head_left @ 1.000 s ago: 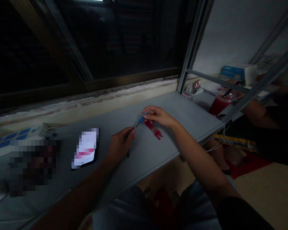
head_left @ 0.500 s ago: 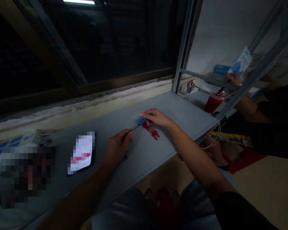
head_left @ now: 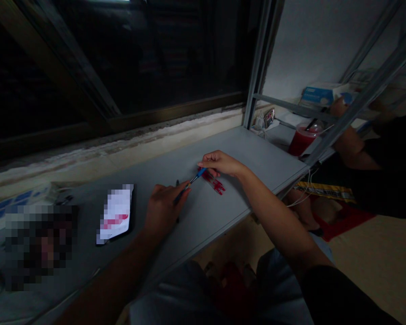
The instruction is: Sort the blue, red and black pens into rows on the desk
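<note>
Slim stick with blue end, spanned between two hands over a grey tabletop

Slim pen-like stick, dark at one end and bright blue at the other (head_left: 200, 172), slanting up to the right between the left hand (head_left: 164, 205) and the right hand (head_left: 223, 163), above the grey, smooth tabletop (head_left: 189, 246). Left hand closed round the dark end; right hand pinching the blue end, thumb against fingers.

Around, left to right: white box with blue squares (head_left: 20, 201); dark, blurred-out item (head_left: 42, 248); black phone with lit, pixelated screen (head_left: 117, 214), lying near the left hand. Thin dark rod (head_left: 177, 220) on the tabletop, partly covered by the left hand. Red-and-clear slender pieces (head_left: 216, 184) just below the right hand, which overlaps their far end. Beyond a grey metal frame (head_left: 296, 107): clear plastic cup of red drink (head_left: 302, 141), blue-and-white carton (head_left: 320, 95), another person's hand (head_left: 339, 107). Frame bars cut across that side.

Pose: left forearm rising from the lower left, knuckles up; right forearm reaching in from the lower right, wrist bent, fingers pointing left.
</note>
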Available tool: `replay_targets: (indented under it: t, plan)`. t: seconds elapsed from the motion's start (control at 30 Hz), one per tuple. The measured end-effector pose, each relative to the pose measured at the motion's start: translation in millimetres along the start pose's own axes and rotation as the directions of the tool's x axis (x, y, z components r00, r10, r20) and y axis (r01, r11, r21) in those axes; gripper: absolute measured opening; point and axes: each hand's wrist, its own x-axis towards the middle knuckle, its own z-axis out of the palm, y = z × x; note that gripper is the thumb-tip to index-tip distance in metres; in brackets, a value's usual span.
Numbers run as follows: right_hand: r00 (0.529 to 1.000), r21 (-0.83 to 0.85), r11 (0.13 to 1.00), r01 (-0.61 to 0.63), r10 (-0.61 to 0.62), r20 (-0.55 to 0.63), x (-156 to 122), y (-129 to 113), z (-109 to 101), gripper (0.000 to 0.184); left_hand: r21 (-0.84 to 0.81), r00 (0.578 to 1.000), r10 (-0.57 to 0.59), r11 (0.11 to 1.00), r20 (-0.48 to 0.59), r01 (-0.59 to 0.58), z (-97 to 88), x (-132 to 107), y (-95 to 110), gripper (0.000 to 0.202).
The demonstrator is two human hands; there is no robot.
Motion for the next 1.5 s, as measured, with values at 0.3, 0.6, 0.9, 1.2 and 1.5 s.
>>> replay_targets:
  t: [0.3,0.6,0.9,1.2,1.5]
  plan:
    - [0.999,0.203,0.979,0.014,-0.004,-0.05,5,5,2,0.033,-0.305,0.995,0.036,0.952,0.097,-0.004,-1.4,-4,28,0.029]
    - [0.998,0.457,0.888,0.048,-0.056,0.004,-4,-5,0,0.023,-0.693,0.942,-0.179,0.641,0.283,0.33,-0.3,-2,30,0.049]
    - [0.979,0.297,0.939,0.171,-0.196,0.057,-1,-1,0,0.031,-0.63,0.876,-0.325,0.608,0.357,0.483,12.4,-3,25,0.031]
    - [0.984,0.22,0.967,0.128,-0.098,-0.146,12,10,7,0.032,-0.507,0.981,-0.044,0.851,0.191,0.137,3.8,-5,37,0.048]
    - [0.995,0.152,0.986,0.063,-0.05,-0.091,14,16,10,0.059,-0.443,0.969,0.149,0.895,0.199,-0.047,3.1,-4,38,0.017]
